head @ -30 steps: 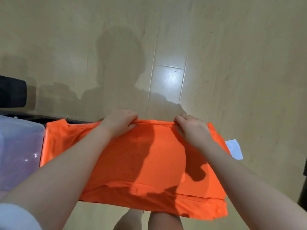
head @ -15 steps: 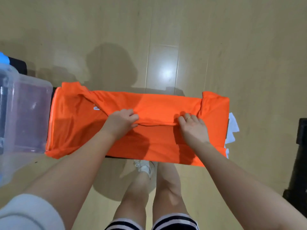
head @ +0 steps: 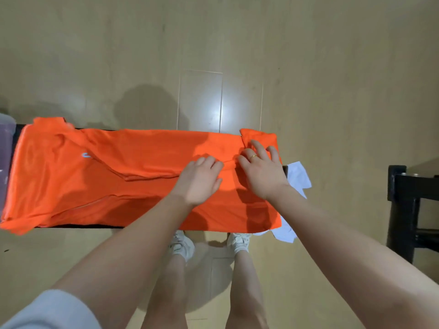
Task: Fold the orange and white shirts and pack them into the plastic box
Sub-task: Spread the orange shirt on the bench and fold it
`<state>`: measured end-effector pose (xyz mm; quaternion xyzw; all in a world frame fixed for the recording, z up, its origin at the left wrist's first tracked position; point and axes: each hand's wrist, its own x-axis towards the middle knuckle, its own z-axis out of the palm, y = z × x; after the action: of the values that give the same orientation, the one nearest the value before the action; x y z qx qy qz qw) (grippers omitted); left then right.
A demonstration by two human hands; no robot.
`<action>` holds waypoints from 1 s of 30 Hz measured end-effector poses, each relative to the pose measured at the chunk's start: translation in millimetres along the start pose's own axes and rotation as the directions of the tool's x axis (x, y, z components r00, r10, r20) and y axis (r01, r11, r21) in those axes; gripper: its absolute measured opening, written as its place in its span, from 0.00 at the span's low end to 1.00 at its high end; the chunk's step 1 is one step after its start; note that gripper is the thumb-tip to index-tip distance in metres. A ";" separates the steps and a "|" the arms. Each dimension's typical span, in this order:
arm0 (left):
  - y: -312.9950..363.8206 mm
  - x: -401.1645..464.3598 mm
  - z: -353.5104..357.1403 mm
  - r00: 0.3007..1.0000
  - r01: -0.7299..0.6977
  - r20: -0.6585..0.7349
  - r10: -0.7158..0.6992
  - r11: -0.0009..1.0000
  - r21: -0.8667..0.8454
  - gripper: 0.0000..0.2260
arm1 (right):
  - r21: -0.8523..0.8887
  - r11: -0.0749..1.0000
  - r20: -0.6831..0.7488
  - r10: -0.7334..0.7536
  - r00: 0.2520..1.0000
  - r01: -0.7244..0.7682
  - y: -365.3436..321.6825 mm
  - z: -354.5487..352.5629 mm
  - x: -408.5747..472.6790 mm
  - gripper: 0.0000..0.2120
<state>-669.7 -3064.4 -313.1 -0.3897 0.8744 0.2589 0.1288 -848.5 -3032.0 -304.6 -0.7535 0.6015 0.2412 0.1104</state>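
orange shirt (head: pixel 133 176) spread on bench (head: pixel 71 226); left hand (head: pixel 202 179) flat, pressing it | right hand (head: pixel 261 172) pinching its fold

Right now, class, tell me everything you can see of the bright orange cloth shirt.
The bright orange cloth shirt lies spread lengthwise on a dark surface, its far edge folded over towards the person, a small pale logo near its left end. The fabric looks thin and smooth, with creases. The left hand and right hand rest on it near its right end, fingers at the fold's edge. A white cloth pokes out beyond that end.
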 end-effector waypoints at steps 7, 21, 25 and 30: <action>36.7 42.0 8.6 0.967 0.253 0.044 -0.252 0.967 -0.023 0.11 | -0.215 0.970 -0.196 -0.156 0.968 0.112 44.7 7.1 27.2 0.13; 46.7 43.2 12.9 0.997 0.069 -0.041 -0.066 0.995 0.067 0.13 | 0.885 0.305 0.173 0.487 0.856 -0.352 64.8 49.2 -28.5 0.12; 57.4 61.9 1.5 0.990 0.143 -0.009 -0.143 0.989 -0.034 0.13 | 0.809 0.489 0.031 0.519 0.854 -0.327 73.9 37.4 -2.7 0.20; 63.9 82.2 -7.0 0.944 0.308 0.116 -0.308 0.951 0.016 0.19 | 0.469 0.853 -0.020 0.267 0.963 -0.227 74.3 16.8 23.6 0.19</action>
<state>-772.2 -3082.9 -319.8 -0.5057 0.7933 0.2591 0.2184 -919.9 -3063.2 -321.5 -0.6314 0.7374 0.0710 0.2294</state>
